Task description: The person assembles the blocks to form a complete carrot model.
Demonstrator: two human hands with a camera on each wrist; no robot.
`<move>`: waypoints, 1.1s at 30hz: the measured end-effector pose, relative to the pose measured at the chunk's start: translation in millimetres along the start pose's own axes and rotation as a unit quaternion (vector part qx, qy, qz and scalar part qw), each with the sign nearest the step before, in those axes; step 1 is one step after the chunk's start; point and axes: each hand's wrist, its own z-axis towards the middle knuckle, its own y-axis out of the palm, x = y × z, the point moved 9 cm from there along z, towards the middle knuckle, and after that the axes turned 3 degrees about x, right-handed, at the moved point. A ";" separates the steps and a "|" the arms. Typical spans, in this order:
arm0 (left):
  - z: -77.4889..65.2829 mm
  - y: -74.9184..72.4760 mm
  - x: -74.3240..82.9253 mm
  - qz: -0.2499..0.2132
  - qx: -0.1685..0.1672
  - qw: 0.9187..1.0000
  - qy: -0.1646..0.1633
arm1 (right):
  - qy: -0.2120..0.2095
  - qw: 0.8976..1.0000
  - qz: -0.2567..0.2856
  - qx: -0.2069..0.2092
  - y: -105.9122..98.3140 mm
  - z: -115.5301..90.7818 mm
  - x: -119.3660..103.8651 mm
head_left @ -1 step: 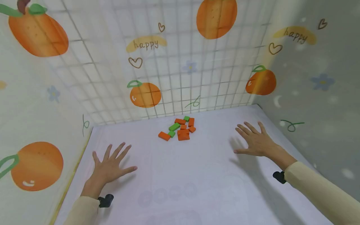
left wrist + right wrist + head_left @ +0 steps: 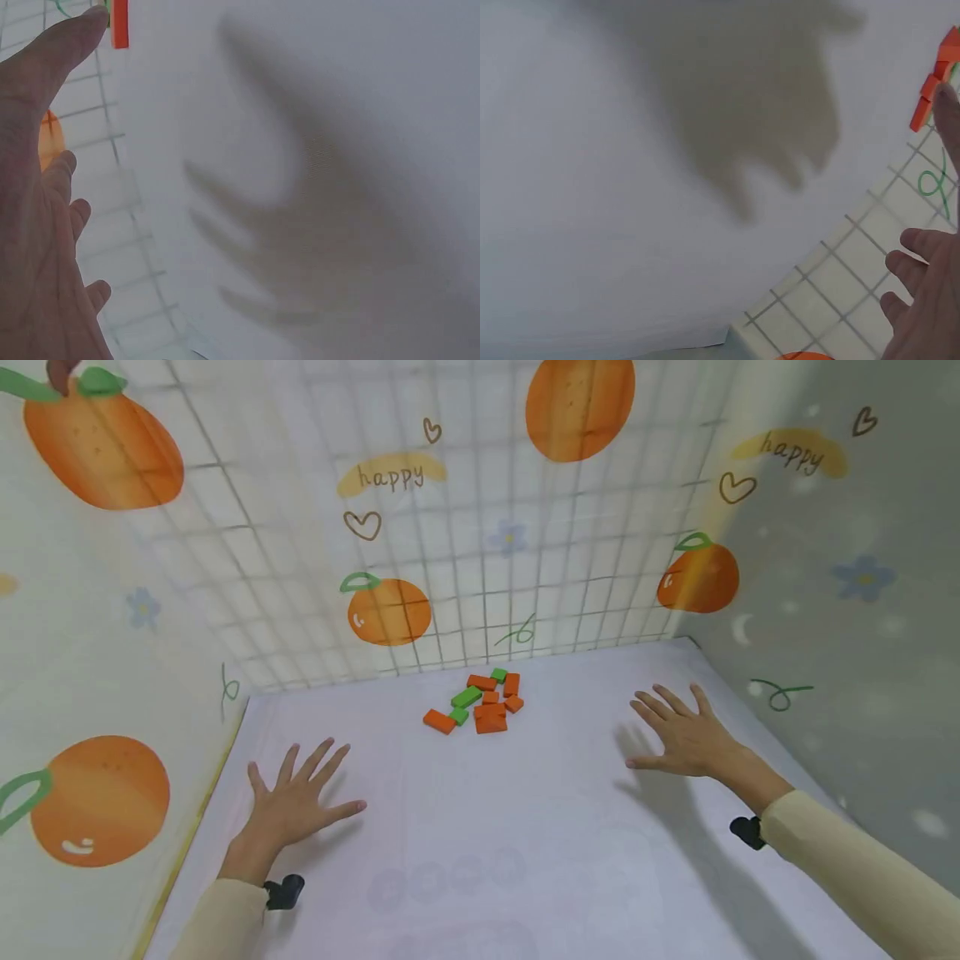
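Note:
A loose cluster of orange and green toy blocks lies at the back middle of the white table. An orange oblong block point(image 2: 439, 721) is at its left end, touching or nearly touching a small green block point(image 2: 459, 717). Behind them is a longer green block point(image 2: 467, 697), and a larger orange block point(image 2: 491, 720) sits at the front. My left hand point(image 2: 285, 812) hovers over the left side, fingers spread, holding nothing. On the right, my right hand point(image 2: 686, 744) is held likewise above the surface, its shadow beneath. Both hands are apart from the blocks.
The white table point(image 2: 510, 802) meets a grid-patterned back wall point(image 2: 480, 552) printed with oranges. A grey side wall point(image 2: 862, 693) borders the right, and a pale one point(image 2: 187, 668) the left. Each wrist carries a small black device point(image 2: 285, 892).

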 end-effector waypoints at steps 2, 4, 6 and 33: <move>-1.2 2.7 -2.1 -0.008 -0.003 1.000 -0.004 | -0.001 1.000 0.009 0.002 0.6 1.1 -2.9; 1.7 6.9 -3.2 -0.017 -0.005 1.000 -0.009 | -0.001 1.000 0.017 0.008 -0.9 3.3 -4.8; 9.1 11.5 -1.7 -0.033 -0.001 0.999 -0.013 | -0.003 0.999 0.029 0.023 -3.9 8.1 -8.2; 150.0 49.9 105.3 -0.185 0.067 0.978 -0.068 | -0.035 0.985 0.157 0.064 11.4 159.9 -99.7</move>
